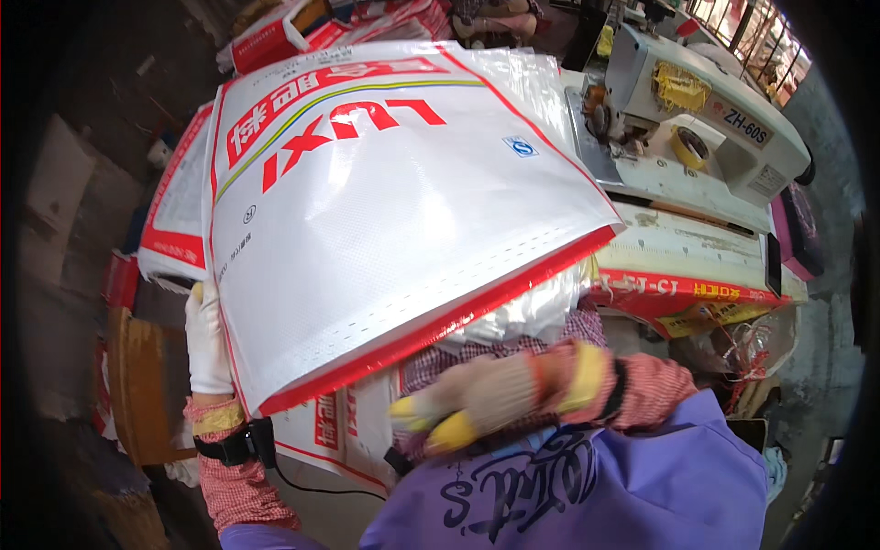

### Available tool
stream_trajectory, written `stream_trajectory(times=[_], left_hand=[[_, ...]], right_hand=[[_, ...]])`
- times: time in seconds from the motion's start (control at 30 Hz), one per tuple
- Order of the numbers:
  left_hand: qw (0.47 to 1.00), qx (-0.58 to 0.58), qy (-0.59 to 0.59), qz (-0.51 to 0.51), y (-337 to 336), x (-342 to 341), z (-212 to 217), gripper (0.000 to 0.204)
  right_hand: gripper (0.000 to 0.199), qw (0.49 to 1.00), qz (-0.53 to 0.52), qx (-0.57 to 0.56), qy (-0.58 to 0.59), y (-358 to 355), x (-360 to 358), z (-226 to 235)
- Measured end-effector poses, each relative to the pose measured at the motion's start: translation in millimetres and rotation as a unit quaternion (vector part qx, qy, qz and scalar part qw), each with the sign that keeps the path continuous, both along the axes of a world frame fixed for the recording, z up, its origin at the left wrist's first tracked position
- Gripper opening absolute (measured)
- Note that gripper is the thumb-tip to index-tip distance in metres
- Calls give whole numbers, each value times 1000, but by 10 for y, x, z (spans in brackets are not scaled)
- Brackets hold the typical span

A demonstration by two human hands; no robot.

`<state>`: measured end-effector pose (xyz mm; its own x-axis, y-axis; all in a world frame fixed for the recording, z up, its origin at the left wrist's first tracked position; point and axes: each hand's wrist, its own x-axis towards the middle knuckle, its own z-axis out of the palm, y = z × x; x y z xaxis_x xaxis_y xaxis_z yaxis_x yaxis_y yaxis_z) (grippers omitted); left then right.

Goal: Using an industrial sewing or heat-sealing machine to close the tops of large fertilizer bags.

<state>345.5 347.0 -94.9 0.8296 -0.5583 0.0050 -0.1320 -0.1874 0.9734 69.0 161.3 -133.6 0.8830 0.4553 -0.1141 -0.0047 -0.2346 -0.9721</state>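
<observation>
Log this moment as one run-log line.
left hand: gloved, holding edge of white-and-red woven sack | right hand: gloved, blurred, below sack's red edge | sewing machine: behind, right

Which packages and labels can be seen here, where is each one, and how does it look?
Large woven sack: centre, raised flat, left hand at its edge; white, red border and print.
Second sack: behind it, left; white, red border.
Red and white packages: top left, stacked.
Label plate: on the cream sewing machine, top right; pale rectangle.
Red and yellow strip: table edge, right.

head cam, looking down, close over sack (385, 211).
</observation>
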Motion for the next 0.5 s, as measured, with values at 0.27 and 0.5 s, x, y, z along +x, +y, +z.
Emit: stream_trajectory(times=[0.27, 0.5], left_hand=[[998, 51, 10, -45, 717, -316, -295, 37], [987, 29, -93, 127, 1975, -737, 390, 30]], right_hand=[[76, 713, -434, 550, -34, -1113, -874, -379], [43, 907, -335, -252, -35, -1099, 36, -407]])
